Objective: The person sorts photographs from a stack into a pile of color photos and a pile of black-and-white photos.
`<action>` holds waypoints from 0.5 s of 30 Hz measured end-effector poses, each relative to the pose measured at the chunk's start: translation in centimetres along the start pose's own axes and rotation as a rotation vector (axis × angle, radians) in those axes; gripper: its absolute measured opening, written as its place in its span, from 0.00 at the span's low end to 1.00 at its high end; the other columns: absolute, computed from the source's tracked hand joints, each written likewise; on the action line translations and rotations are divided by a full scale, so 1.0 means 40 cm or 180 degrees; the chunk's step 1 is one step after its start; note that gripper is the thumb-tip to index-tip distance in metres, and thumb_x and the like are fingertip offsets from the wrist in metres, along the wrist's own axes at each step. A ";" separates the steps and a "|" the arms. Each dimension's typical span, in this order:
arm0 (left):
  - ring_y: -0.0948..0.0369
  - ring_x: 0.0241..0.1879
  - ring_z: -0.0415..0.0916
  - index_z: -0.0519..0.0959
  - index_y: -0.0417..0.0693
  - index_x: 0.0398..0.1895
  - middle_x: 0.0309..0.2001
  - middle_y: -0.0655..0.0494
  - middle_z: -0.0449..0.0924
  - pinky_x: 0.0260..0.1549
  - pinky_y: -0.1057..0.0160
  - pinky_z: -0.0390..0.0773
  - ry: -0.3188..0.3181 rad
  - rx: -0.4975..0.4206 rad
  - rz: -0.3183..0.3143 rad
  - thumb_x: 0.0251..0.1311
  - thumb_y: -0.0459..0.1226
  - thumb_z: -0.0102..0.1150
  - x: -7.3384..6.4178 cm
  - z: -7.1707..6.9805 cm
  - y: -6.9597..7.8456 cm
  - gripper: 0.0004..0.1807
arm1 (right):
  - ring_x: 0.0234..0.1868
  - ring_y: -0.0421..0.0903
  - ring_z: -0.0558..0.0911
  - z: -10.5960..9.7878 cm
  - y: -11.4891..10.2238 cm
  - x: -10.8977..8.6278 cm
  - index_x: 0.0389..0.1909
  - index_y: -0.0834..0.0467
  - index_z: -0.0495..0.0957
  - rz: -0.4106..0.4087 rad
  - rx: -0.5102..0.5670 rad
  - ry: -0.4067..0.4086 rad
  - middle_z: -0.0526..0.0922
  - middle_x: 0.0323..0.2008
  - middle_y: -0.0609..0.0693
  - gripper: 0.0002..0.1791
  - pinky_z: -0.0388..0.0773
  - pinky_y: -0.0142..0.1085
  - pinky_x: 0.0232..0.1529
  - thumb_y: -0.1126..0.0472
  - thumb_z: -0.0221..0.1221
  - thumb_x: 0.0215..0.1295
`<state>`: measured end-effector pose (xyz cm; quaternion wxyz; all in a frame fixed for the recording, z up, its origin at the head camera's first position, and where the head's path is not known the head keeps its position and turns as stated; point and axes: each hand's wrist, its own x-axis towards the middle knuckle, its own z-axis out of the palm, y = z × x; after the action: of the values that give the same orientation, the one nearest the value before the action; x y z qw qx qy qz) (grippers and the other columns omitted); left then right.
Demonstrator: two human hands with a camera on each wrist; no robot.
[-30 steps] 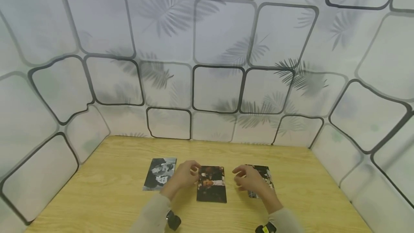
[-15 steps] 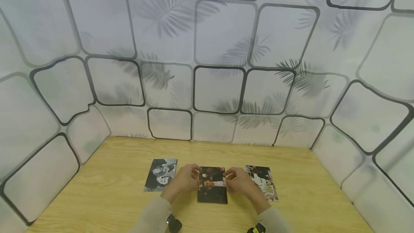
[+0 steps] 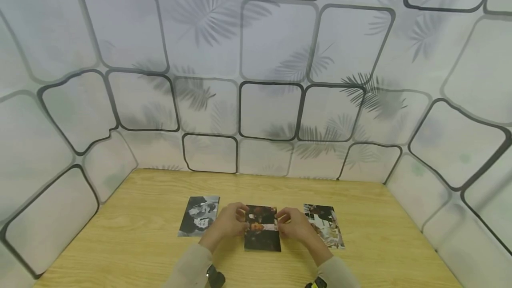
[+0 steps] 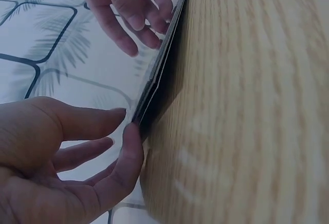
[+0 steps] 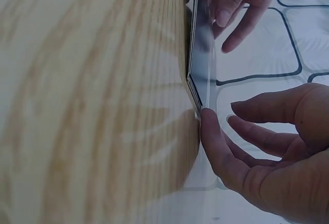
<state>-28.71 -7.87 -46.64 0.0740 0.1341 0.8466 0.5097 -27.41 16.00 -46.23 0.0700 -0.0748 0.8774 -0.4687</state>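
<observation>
A thin stack of photo cards [image 3: 262, 239] lies in the middle of the table, a dark colour print on top. Its layered edges [image 4: 160, 72] appear slightly raised over a dark strip in the left wrist view. My left hand [image 3: 229, 222] pinches its left side near a far corner, index finger on the edge and thumb tip close over it. My right hand [image 3: 296, 226] is at the opposite side. There the right index finger [image 5: 211, 131] touches the edge, while the right thumb [image 5: 257, 107] stands apart from the card.
A black-and-white photo card [image 3: 198, 217] lies to the left of my left hand. To the right of my right hand is another colour photo card [image 3: 326, 226]. The wood-grain table [image 3: 160, 257] is bounded by pale patterned curtains [image 3: 268, 110] behind and at both sides.
My right hand has come leftward from the right-hand photo to the middle stack, uncovering that photo. My left hand has stayed at the stack's left edge. The stack has shifted slightly since half a second ago.
</observation>
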 end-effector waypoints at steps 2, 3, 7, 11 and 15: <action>0.47 0.46 0.84 0.74 0.30 0.59 0.53 0.32 0.79 0.33 0.61 0.90 -0.0005 -0.0020 -0.0003 0.55 0.24 0.69 0.000 -0.001 -0.002 0.27 | 0.31 0.46 0.82 0.001 -0.001 0.000 0.54 0.67 0.80 0.0005 -0.0020 -0.0001 0.84 0.42 0.60 0.16 0.82 0.39 0.28 0.72 0.59 0.66; 0.49 0.45 0.84 0.73 0.30 0.60 0.52 0.33 0.80 0.33 0.61 0.90 -0.0007 -0.0036 -0.0010 0.56 0.25 0.70 0.000 -0.001 -0.001 0.28 | 0.31 0.46 0.82 0.001 -0.001 0.000 0.54 0.67 0.80 0.0010 -0.0026 -0.0006 0.84 0.43 0.60 0.16 0.81 0.39 0.28 0.71 0.59 0.66; 0.56 0.34 0.85 0.69 0.30 0.63 0.45 0.39 0.84 0.30 0.60 0.88 0.0040 -0.0033 -0.0053 0.55 0.30 0.75 0.006 0.005 0.002 0.34 | 0.31 0.46 0.82 0.000 -0.003 0.000 0.53 0.67 0.80 -0.0014 -0.0067 0.0007 0.84 0.42 0.60 0.15 0.81 0.39 0.28 0.72 0.60 0.65; 0.60 0.25 0.82 0.65 0.31 0.63 0.36 0.44 0.86 0.26 0.62 0.84 0.0125 0.0062 -0.0067 0.54 0.31 0.76 0.013 0.012 0.004 0.37 | 0.30 0.46 0.84 0.001 -0.002 -0.001 0.52 0.68 0.80 -0.0059 -0.0085 0.0009 0.84 0.40 0.60 0.15 0.82 0.39 0.27 0.72 0.60 0.65; 0.60 0.24 0.80 0.67 0.32 0.60 0.34 0.46 0.84 0.26 0.61 0.83 0.0196 0.0178 -0.0082 0.55 0.29 0.75 0.012 0.011 0.001 0.33 | 0.30 0.46 0.84 0.001 -0.003 -0.002 0.53 0.68 0.80 -0.0055 -0.0065 -0.0012 0.84 0.40 0.59 0.15 0.83 0.40 0.28 0.72 0.60 0.65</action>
<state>-29.04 -7.35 -46.82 0.0507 0.1094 0.8640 0.4888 -27.31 15.91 -46.16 0.0668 -0.0840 0.8813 -0.4602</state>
